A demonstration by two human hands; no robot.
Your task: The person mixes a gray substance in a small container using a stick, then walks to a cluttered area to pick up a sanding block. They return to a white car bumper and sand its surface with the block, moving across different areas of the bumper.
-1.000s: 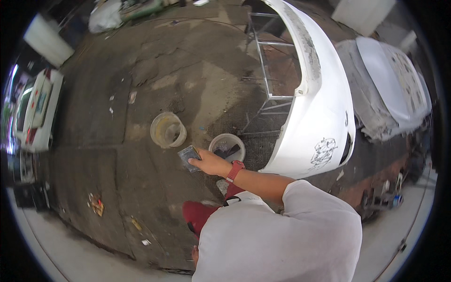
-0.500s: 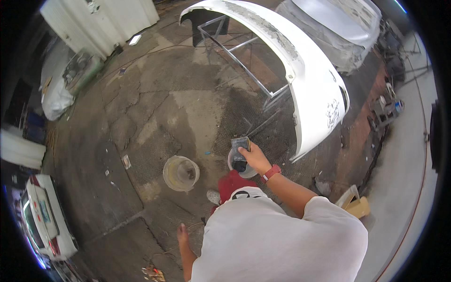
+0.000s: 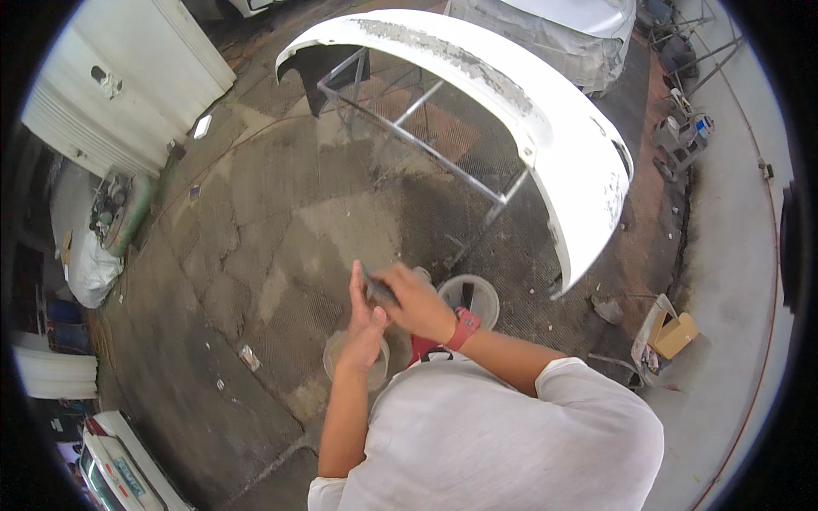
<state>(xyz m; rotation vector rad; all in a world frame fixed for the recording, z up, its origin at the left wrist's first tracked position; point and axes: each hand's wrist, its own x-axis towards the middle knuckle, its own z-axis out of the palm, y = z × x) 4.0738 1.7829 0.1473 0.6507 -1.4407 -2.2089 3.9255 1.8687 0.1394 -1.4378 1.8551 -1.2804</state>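
My right hand (image 3: 419, 305), with a red band at the wrist, grips a dark, flat sheet or pad (image 3: 380, 289) whose exact kind is blurred. My left hand (image 3: 364, 328) is held up beside it, fingers stretched and palm against the pad's left side. Below my hands stands a pale bucket (image 3: 331, 358), partly hidden by my left forearm. A second pale bucket (image 3: 488, 300) sits just right of my right wrist, with something dark inside. Ahead, a white car bumper (image 3: 584, 145) with grey, scuffed patches rests on a metal stand (image 3: 443, 155).
A plastic-draped car (image 3: 562, 43) is beyond the bumper. Along the right wall (image 3: 733, 255) lie a grey block (image 3: 682, 136) and an open cardboard box (image 3: 673, 334). A white car (image 3: 128, 468) stands at lower left, and white metal panels (image 3: 128, 68) at upper left.
My right hand has lifted the flat piece from over the right bucket and moved left. My left hand has risen from my side to meet it. The view has shifted.
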